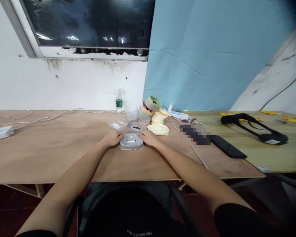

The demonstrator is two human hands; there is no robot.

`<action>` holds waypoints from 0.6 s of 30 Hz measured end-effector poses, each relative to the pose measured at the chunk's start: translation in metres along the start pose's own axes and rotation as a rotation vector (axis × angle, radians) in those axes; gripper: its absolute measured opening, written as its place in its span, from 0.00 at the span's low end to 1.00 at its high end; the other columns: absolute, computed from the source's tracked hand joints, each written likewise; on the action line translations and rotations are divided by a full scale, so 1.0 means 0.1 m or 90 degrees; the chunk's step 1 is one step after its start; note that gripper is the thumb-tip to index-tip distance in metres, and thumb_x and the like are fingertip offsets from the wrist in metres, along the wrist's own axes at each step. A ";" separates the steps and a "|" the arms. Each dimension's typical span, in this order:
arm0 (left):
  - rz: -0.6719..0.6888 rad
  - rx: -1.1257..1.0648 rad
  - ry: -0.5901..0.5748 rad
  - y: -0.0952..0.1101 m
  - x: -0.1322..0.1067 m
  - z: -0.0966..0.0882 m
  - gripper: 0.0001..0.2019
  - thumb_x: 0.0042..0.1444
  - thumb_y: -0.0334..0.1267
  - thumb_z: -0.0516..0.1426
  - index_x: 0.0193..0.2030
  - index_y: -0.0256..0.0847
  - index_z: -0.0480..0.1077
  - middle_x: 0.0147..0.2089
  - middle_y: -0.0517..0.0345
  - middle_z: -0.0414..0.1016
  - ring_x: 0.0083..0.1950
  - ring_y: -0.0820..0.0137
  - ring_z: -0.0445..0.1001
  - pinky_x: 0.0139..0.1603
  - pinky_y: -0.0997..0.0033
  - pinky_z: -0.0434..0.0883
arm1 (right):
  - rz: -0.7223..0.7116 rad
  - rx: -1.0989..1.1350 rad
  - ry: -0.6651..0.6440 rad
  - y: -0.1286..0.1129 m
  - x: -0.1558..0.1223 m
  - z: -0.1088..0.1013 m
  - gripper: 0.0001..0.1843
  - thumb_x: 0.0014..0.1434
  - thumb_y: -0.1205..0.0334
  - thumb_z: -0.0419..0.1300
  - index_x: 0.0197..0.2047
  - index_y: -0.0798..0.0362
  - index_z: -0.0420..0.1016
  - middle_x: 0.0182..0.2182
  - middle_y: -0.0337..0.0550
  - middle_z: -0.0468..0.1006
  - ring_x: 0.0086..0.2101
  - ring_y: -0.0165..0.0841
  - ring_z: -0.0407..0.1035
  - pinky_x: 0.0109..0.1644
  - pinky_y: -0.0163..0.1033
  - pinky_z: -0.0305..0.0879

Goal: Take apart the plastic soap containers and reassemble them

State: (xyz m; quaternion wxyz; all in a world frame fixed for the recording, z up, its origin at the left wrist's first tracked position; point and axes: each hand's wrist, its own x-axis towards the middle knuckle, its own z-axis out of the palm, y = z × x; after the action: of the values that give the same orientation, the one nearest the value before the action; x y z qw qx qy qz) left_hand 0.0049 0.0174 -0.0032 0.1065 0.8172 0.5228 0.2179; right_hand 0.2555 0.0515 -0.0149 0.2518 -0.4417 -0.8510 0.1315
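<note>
A grey rounded dish-like piece (131, 136) with a slot in its middle lies on the brown table in front of me, a pale colour showing through the slot. My left hand (113, 138) grips its left side, and my right hand (148, 137) grips its right side, thumbs near the top rim. Just behind it sits another grey oval piece (137, 127) with a dark slot. To the left of that, close to my left hand, lies a clear plastic piece or wrapper (116, 124). A yellow oval dish (159, 129) stands beyond my right hand.
Behind are stacked green and peach pieces (144, 110), stacked yellow pieces (158, 117), clear plastic pieces (131, 114) and a water bottle (118, 101). To the right lie a power strip (179, 115), a black phone-like slab (227, 146) and a black strap frame (258, 126). White cables cross the table.
</note>
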 end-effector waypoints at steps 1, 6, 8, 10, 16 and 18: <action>0.004 0.001 -0.019 -0.02 0.00 0.01 0.18 0.59 0.47 0.48 0.31 0.42 0.76 0.33 0.56 0.79 0.35 0.65 0.75 0.37 0.69 0.68 | 0.000 0.001 -0.001 0.00 0.00 0.01 0.25 0.63 0.48 0.49 0.22 0.52 0.73 0.19 0.40 0.72 0.23 0.31 0.65 0.27 0.34 0.57; -0.025 0.014 0.003 -0.07 0.01 0.02 0.20 0.60 0.51 0.48 0.45 0.43 0.75 0.37 0.54 0.78 0.37 0.64 0.75 0.38 0.68 0.69 | 0.005 0.015 -0.010 -0.01 -0.01 -0.01 0.24 0.63 0.47 0.49 0.23 0.53 0.73 0.20 0.39 0.72 0.24 0.30 0.66 0.28 0.33 0.57; -0.066 0.038 0.116 -0.09 0.01 0.01 0.22 0.58 0.52 0.50 0.53 0.42 0.71 0.45 0.50 0.76 0.42 0.62 0.75 0.42 0.66 0.70 | -0.010 0.030 -0.018 -0.01 -0.02 -0.02 0.24 0.63 0.47 0.49 0.24 0.53 0.73 0.21 0.39 0.72 0.24 0.30 0.66 0.28 0.33 0.57; -0.094 0.064 0.234 -0.13 0.01 0.00 0.24 0.58 0.50 0.51 0.58 0.41 0.66 0.54 0.45 0.69 0.49 0.58 0.74 0.48 0.62 0.70 | -0.013 0.034 -0.033 -0.02 -0.04 -0.03 0.23 0.63 0.47 0.50 0.25 0.53 0.73 0.21 0.39 0.72 0.24 0.30 0.66 0.28 0.33 0.58; -0.171 0.114 0.203 -0.36 0.01 0.00 0.26 0.54 0.38 0.53 0.61 0.42 0.61 0.67 0.38 0.51 0.53 0.53 0.72 0.49 0.54 0.71 | -0.020 0.048 -0.068 -0.03 -0.06 -0.04 0.21 0.63 0.48 0.50 0.29 0.53 0.75 0.24 0.39 0.75 0.26 0.30 0.67 0.30 0.33 0.58; -0.185 0.122 0.171 -0.42 0.01 0.01 0.23 0.54 0.37 0.53 0.58 0.43 0.64 0.68 0.40 0.50 0.53 0.53 0.72 0.48 0.55 0.71 | -0.023 0.050 -0.071 -0.04 -0.06 -0.05 0.21 0.63 0.48 0.50 0.30 0.53 0.75 0.24 0.39 0.75 0.26 0.30 0.67 0.29 0.33 0.58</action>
State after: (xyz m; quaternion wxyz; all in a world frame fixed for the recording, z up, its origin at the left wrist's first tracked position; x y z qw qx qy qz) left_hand -0.0282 0.0368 -0.0204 -0.0117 0.7032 0.6630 0.2566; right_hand 0.2585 0.0446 -0.0113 0.2237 -0.4079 -0.8657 0.1847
